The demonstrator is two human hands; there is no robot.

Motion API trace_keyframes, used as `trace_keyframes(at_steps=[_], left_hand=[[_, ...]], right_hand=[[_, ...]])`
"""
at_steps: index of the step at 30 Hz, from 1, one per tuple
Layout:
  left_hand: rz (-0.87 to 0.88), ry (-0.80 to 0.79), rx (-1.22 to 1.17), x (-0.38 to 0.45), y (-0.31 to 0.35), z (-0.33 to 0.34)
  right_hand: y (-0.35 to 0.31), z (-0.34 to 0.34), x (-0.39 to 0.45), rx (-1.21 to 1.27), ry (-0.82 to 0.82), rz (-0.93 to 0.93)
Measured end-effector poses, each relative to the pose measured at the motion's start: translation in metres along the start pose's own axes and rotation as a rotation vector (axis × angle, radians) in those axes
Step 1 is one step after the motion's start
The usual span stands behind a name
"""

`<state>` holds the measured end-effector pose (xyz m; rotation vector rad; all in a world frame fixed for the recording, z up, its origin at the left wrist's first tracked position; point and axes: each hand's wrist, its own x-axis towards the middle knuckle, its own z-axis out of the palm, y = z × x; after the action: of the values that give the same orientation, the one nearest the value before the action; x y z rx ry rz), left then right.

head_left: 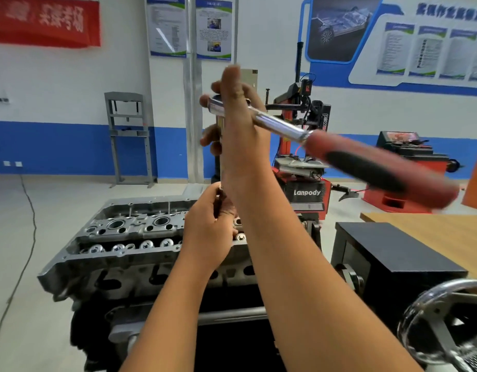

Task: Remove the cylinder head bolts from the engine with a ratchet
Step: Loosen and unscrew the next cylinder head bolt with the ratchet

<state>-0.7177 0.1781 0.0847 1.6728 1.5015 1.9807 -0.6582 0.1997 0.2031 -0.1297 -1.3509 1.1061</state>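
The grey cylinder head (124, 237) sits on the engine at centre left, its valve springs and bolt holes facing up. My right hand (237, 124) is raised high above it and grips the head of a chrome ratchet (277, 124). The ratchet's blurred red and black handle (379, 170) points right and down. A thin extension bar (220, 162) hangs straight down from the ratchet head. My left hand (207, 232) pinches the bar's dark lower end just above the cylinder head. Whether that end carries a bolt or a socket I cannot tell.
A black box (393, 251) and a wooden table (433, 229) stand to the right. The engine stand's chrome handwheel (446, 318) is at the lower right. Behind are a red tyre changer (307, 191) and a grey press frame (129, 138). A cable (30, 224) runs across the floor at the left.
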Motion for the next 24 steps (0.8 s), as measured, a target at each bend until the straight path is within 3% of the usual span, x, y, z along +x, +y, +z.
trace_keyframes(at_steps=[2,5,11,14,17,20,24], left_hand=[[-0.062,-0.073,-0.033,0.002,0.001,-0.004],[-0.01,0.042,0.067,0.001,0.001,0.002],[0.098,0.223,0.075,-0.004,0.004,0.014],[0.057,0.085,0.04,0.003,0.005,0.008],[-0.07,-0.055,0.129,0.004,-0.001,0.003],[-0.069,0.053,0.146,0.0,-0.003,0.006],[0.031,0.17,0.192,-0.004,-0.002,0.013]], right_hand=[[-0.009,-0.001,0.004,0.098,-0.076,0.095],[-0.008,-0.009,0.003,0.178,-0.048,0.118],[-0.001,0.0,-0.002,-0.034,0.141,-0.173],[-0.002,0.002,-0.004,-0.116,0.063,-0.161],[-0.004,0.004,-0.002,-0.047,-0.08,-0.049],[-0.003,-0.003,0.003,0.09,-0.127,0.035],[-0.004,-0.012,0.007,0.11,-0.097,-0.021]])
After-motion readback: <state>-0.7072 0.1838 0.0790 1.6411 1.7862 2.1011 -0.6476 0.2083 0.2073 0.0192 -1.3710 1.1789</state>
